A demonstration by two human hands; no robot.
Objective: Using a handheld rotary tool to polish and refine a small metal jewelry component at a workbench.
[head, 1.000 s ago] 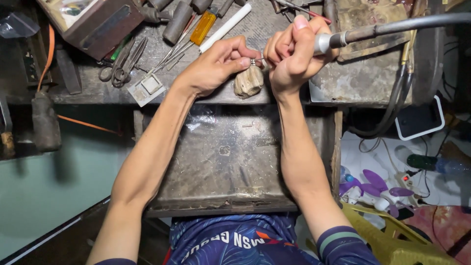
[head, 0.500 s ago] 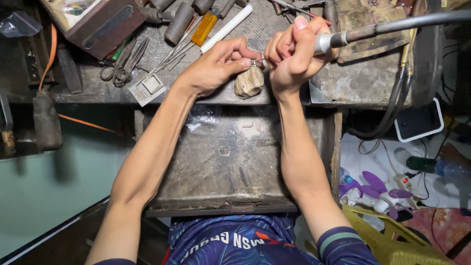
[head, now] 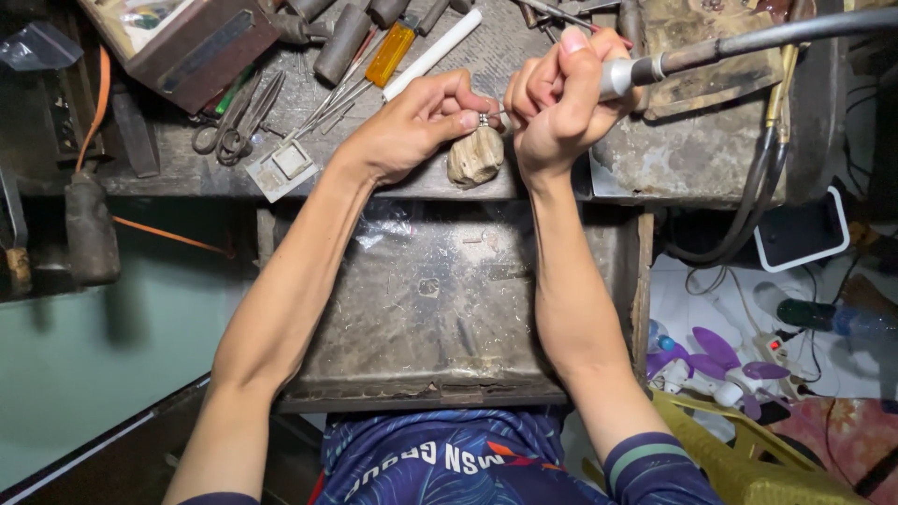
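Note:
My left hand (head: 416,122) pinches a small silver ring (head: 485,119) between thumb and fingertips, right above a worn wooden bench peg (head: 475,157) at the bench's front edge. My right hand (head: 561,98) is wrapped around the metal handpiece of a rotary tool (head: 629,73), whose tip points at the ring. A dark flexible shaft (head: 776,33) runs from the handpiece off to the upper right. Both hands nearly touch over the peg.
The grimy workbench (head: 309,178) holds scissors (head: 238,122), a yellow-handled tool (head: 388,51), a white rod (head: 430,54), a small square metal block (head: 281,168) and a box (head: 187,37). A metal catch tray (head: 440,309) sits under my arms. Cables, a white device (head: 804,234) and purple objects (head: 720,360) lie right.

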